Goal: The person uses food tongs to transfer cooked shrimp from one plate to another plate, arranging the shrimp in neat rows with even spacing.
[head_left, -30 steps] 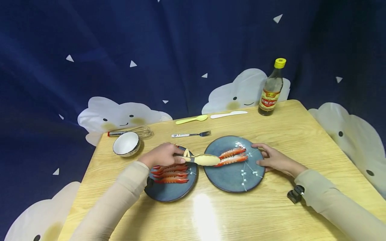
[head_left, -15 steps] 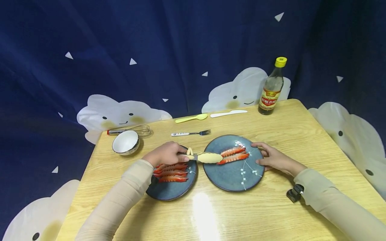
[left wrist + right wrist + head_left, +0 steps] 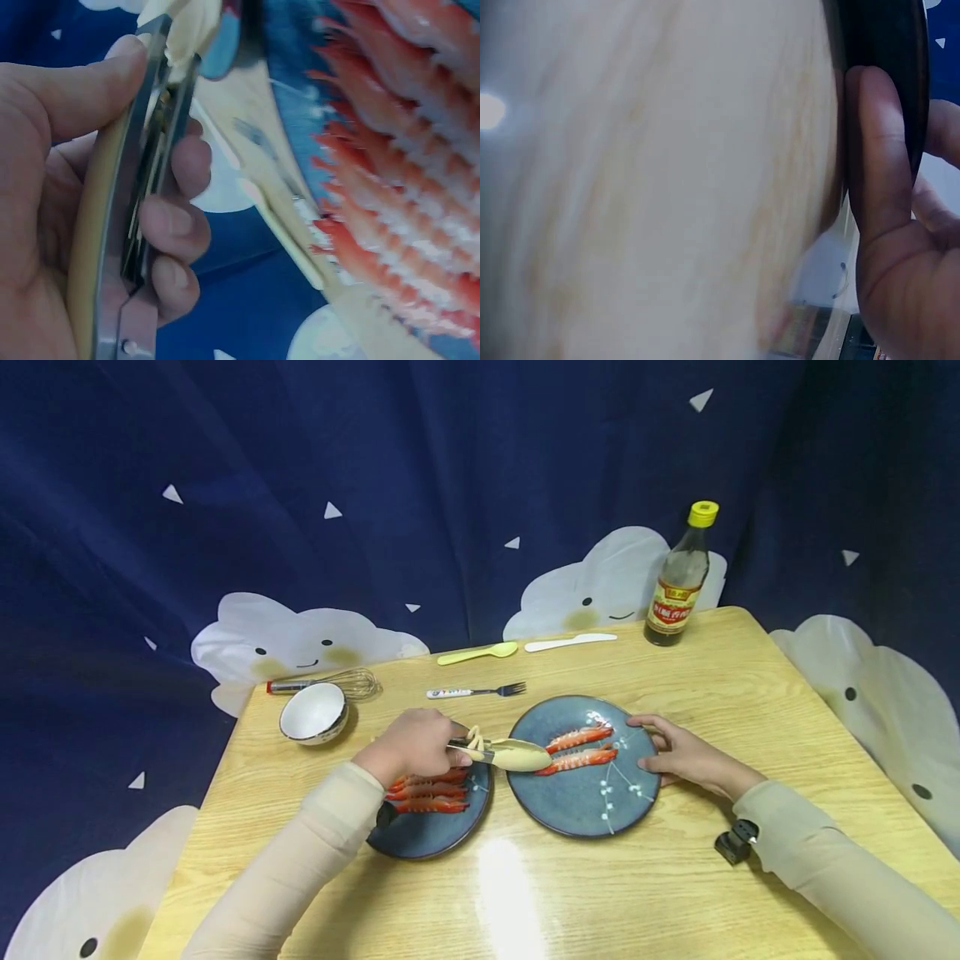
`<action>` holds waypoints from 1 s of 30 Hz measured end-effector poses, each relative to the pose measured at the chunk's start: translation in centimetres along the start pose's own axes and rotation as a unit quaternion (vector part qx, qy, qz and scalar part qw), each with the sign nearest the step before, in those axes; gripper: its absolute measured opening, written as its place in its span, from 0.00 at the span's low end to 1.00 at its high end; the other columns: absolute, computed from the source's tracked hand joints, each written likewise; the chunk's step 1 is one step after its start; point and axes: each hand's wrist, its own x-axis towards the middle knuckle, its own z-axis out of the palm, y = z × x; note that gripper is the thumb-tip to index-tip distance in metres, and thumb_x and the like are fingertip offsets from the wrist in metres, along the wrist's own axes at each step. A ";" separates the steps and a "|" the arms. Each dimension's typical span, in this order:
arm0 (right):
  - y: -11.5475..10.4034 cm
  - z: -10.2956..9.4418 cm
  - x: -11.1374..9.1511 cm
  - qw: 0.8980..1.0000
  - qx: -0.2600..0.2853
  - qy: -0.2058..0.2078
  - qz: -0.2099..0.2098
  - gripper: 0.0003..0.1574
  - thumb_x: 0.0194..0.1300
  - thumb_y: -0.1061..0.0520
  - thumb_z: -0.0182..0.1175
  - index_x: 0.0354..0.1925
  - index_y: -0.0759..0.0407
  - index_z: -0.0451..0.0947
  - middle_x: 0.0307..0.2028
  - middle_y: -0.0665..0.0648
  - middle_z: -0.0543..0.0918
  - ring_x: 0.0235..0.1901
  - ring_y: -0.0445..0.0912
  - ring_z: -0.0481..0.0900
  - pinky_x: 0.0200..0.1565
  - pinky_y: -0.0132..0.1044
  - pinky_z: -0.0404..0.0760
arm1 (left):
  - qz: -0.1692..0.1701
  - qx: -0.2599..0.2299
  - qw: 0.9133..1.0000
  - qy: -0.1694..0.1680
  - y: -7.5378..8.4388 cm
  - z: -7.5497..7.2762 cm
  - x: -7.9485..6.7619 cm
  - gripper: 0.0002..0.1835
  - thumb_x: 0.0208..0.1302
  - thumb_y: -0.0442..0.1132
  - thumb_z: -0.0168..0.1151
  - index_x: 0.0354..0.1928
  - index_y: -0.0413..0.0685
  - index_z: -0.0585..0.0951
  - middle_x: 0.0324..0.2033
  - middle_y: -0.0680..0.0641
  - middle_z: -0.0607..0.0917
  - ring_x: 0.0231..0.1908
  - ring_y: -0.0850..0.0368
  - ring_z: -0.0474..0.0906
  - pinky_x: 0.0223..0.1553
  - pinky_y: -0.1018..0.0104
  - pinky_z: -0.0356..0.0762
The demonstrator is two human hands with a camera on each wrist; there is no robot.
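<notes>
My left hand (image 3: 420, 743) grips metal kitchen tongs (image 3: 135, 202) with cream tips, thumb on one arm and fingers curled round the other. Reaching over the right blue plate (image 3: 562, 810), the tongs' tips overlap the left end of the lower of two red shrimps (image 3: 581, 759). The other shrimp (image 3: 581, 737) lies just above it. Below my left hand, several shrimps (image 3: 431, 793) lie side by side on the left blue plate (image 3: 427, 843), partly hidden by the hand. My right hand (image 3: 678, 756) holds the right plate's rim between thumb and fingers.
A white bowl (image 3: 313, 712) stands at the left beside a wire whisk (image 3: 356, 684). Behind the plates lie a fork (image 3: 480, 691), a yellow-green spoon (image 3: 480, 653) and a white knife (image 3: 570, 642). A sauce bottle (image 3: 675, 585) with a yellow cap stands at the back right.
The tongs went slightly right, then their tips came a little apart at the shrimps. The lower shrimp sits slightly further from the upper one. My right hand stays on the plate rim.
</notes>
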 end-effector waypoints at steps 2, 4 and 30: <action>-0.1 -0.1 0.0 1.000 0.002 0.000 0.002 0.44 0.56 0.68 0.55 0.64 0.54 0.45 0.53 0.72 0.62 0.38 0.59 0.76 0.33 0.52 0.74 | -0.008 0.019 1.000 0.015 0.2 -0.5 -0.1 0.13 0.52 0.59 0.55 0.20 0.63 0.71 0.13 0.60 0.70 0.18 0.62 0.68 0.24 0.64 0.67; -0.1 -0.2 0.0 1.000 0.005 -0.001 0.004 0.44 0.56 0.68 0.55 0.64 0.53 0.45 0.53 0.72 0.62 0.38 0.60 0.76 0.33 0.52 0.74 | -0.012 0.016 1.000 0.018 0.5 -0.8 0.0 0.13 0.52 0.59 0.56 0.20 0.63 0.71 0.13 0.60 0.69 0.19 0.62 0.68 0.24 0.63 0.67; -0.2 0.2 0.1 1.000 -0.016 -0.001 0.005 0.43 0.56 0.69 0.54 0.64 0.56 0.45 0.51 0.74 0.63 0.36 0.58 0.77 0.31 0.51 0.75 | -0.073 0.024 0.996 0.039 4.5 0.6 -1.4 0.16 0.52 0.57 0.57 0.16 0.58 0.70 0.08 0.56 0.66 0.13 0.62 0.64 0.13 0.65 0.60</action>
